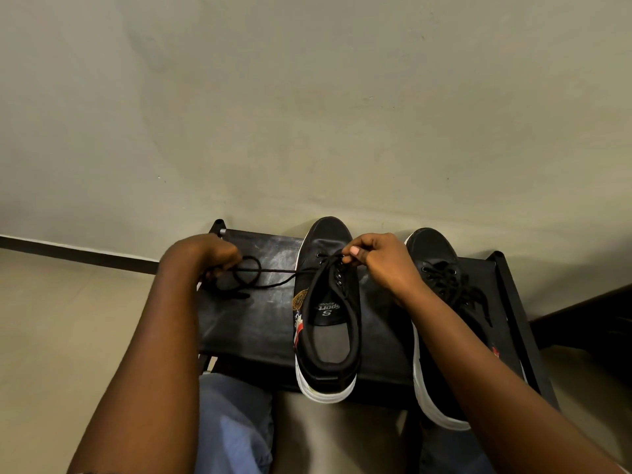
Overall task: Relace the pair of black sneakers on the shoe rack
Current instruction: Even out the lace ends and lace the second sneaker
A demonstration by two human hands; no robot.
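From my remote seat I judge the job a little past half done. Two black sneakers stand on the shoe rack (256, 323), toes pointing to twelve o'clock, towards the wall.

The one at three o'clock, the right sneaker (434, 248), already carries crossed lacing up its front. My right forearm hides its rear, so I cannot tell whether it is tied.

The centre sneaker (330, 336) is the one in hand. Its lace (273, 269) passes only through the eyelets nearest the toe. The eyelets lower down towards six o'clock look empty.

My right hand (379, 261) sits at the toe end and pinches the lace between thumb and fingertips right at those first eyelets. My left hand (212, 254), out at nine o'clock from the toe, has its fingers curled round the other run of the lace. That run is stretched nearly straight across the rack top, with a slack loop lying just beside the hand.

What remains, as I read it, is to cross both ends up through the empty eyelets, even them out and tie off.
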